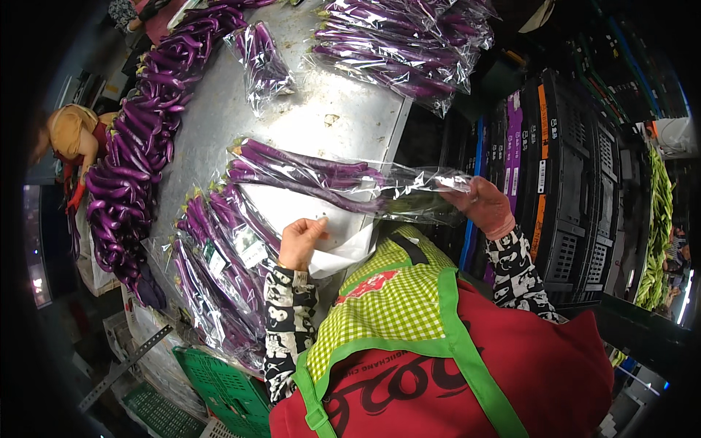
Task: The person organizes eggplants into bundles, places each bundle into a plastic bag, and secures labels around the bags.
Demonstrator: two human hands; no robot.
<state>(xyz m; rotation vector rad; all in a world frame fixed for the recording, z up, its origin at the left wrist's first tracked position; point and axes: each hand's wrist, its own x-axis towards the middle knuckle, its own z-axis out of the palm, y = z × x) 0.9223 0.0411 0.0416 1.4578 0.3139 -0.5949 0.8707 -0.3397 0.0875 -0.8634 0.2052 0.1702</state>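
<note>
My right hand (488,209) is closed on the loose end of a clear plastic bag (420,191). Long purple eggplants (307,166) lie inside that bag, their stem ends to the left on the metal table. Just below them my left hand (298,242) is closed in a pinch, thumb against fingers, over white paper sheets (345,248). What it pinches, if anything, is too small to make out. Left of this hand lie several bagged eggplants (219,255), some with white labels.
Loose eggplants (142,135) are heaped along the left edge of the metal table (208,117). One bagged bundle (261,62) and a bagged pile (401,47) lie farther back. Black crates (577,182) stand at right, a green crate (223,387) lower left. Another person's arm (84,142) is at far left.
</note>
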